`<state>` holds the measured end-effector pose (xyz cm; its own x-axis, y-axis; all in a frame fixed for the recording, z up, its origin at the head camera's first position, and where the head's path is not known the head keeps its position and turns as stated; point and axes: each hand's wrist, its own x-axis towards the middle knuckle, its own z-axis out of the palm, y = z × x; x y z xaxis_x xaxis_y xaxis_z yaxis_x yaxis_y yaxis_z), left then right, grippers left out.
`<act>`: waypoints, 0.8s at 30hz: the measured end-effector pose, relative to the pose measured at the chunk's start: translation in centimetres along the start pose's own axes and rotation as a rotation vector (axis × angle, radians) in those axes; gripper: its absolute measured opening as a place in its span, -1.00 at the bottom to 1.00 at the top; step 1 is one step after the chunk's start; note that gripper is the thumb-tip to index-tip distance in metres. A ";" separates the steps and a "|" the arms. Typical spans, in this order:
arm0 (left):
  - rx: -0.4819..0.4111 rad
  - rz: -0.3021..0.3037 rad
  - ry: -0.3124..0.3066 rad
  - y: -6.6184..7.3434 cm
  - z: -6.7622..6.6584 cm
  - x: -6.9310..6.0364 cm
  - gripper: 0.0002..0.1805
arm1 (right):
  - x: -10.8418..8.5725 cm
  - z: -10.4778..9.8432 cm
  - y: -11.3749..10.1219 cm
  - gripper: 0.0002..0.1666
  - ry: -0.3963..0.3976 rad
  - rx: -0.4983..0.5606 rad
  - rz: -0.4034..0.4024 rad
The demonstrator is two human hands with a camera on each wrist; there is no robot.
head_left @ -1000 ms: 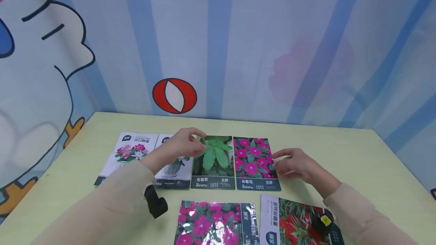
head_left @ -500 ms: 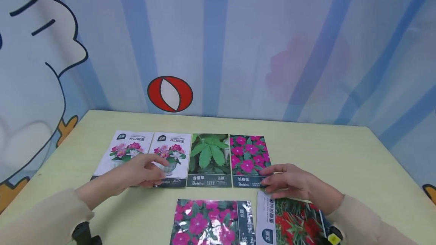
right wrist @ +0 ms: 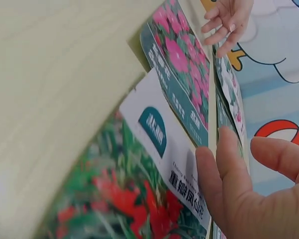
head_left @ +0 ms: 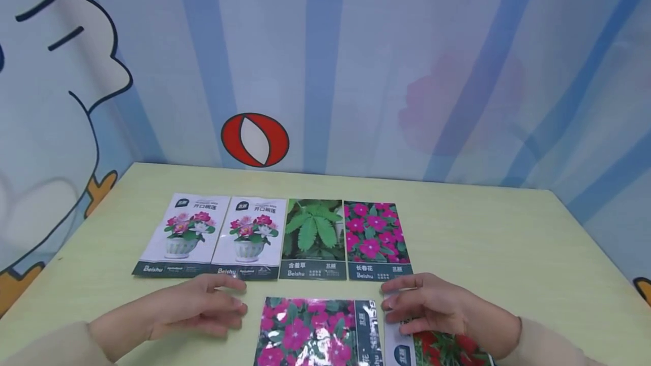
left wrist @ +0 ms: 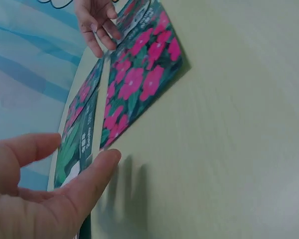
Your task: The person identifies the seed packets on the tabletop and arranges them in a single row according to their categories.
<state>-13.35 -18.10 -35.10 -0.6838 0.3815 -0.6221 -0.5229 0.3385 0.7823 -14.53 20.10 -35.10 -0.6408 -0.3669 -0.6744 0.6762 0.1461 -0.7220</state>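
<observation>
My left hand (head_left: 195, 306) hangs over the table with fingers apart, just in front of two white seed packets (head_left: 190, 233) showing potted flowers. Nothing is in its grasp. My right hand (head_left: 447, 309) is above a red-flower seed packet (right wrist: 134, 199), fingers loosely bent and holding nothing; whether a fingertip touches the packet I cannot tell. Between the hands, turned sideways, lies a pink-flower seed packet (head_left: 305, 332). Behind it, a green-leaf seed packet (head_left: 314, 236) and another pink-flower packet (head_left: 377, 236) complete an upright row with the white ones.
The pale yellow table (head_left: 483, 230) carries all the packets. At its back stands a blue striped backdrop (head_left: 366, 61) with a printed red ball (head_left: 255, 140) and a white cartoon figure on the left.
My left hand has moved from above the green-leaf packet leftward and back toward me. The right hand has drawn from the upper pink-flower packet's edge to over the red-flower packet. The packets stay put.
</observation>
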 end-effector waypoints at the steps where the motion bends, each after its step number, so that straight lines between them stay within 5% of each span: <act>1: 0.013 0.000 -0.011 -0.1 0.2 0.0 -0.47 | -0.1 0.1 0.1 -0.40 -0.006 0.003 0.004; 6: 0.036 -0.003 -0.033 -0.2 1.3 0.0 -0.43 | -0.2 0.5 0.3 -0.40 -0.030 0.026 0.032; 15: -0.065 -0.002 -0.020 -0.4 2.8 0.5 -0.48 | 0.2 1.4 0.9 -0.44 -0.011 0.024 0.021; 24: -0.098 0.095 0.021 -0.8 3.1 1.8 -0.67 | 0.7 1.5 0.9 -0.53 0.009 0.010 0.025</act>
<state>-12.60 -14.99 -36.94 -0.7423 0.3893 -0.5454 -0.5022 0.2156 0.8374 -13.83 18.54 -35.94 -0.6268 -0.3550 -0.6937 0.6956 0.1463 -0.7034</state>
